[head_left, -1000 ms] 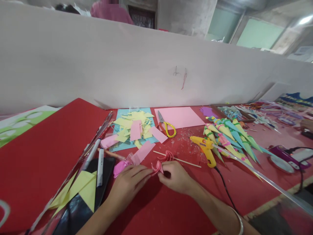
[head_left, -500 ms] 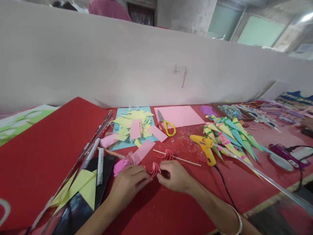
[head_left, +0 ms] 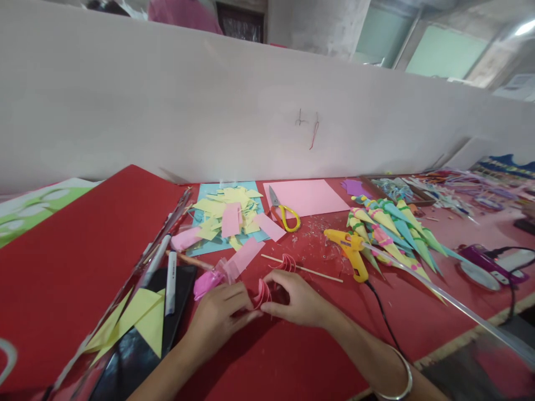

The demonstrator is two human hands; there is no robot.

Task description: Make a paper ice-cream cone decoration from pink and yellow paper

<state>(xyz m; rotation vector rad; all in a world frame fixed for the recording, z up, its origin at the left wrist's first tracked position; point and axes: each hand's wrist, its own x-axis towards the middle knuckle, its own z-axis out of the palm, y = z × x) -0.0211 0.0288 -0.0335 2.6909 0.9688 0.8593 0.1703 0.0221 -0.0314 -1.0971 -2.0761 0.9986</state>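
Note:
A curled pink-red paper strip (head_left: 262,294), wound into loose loops, is between my hands just above the red table. My left hand (head_left: 221,312) pinches its left end, with the fingers bent and pressed together. From the other side my right hand (head_left: 296,299) holds it, the thumb low and the forefinger arched over the loops. Behind my right fingers lies a thin wooden stick (head_left: 320,273) with a second pink paper curl (head_left: 288,263) around it. A bright pink lump in clear plastic (head_left: 208,284) sits beside my left knuckles.
Yellow-handled scissors (head_left: 288,217) rest near a pink sheet (head_left: 317,195). A yellow glue gun (head_left: 351,250) with a long clear stick lies right, by several paper cones (head_left: 388,223). Paper scraps (head_left: 229,206), a marker (head_left: 171,284) and a black pouch (head_left: 134,351) are left.
My right thumb and forefinger have spread wider around the paper curl, and the hand has shifted slightly up. The curl has turned a little. My left hand has barely moved.

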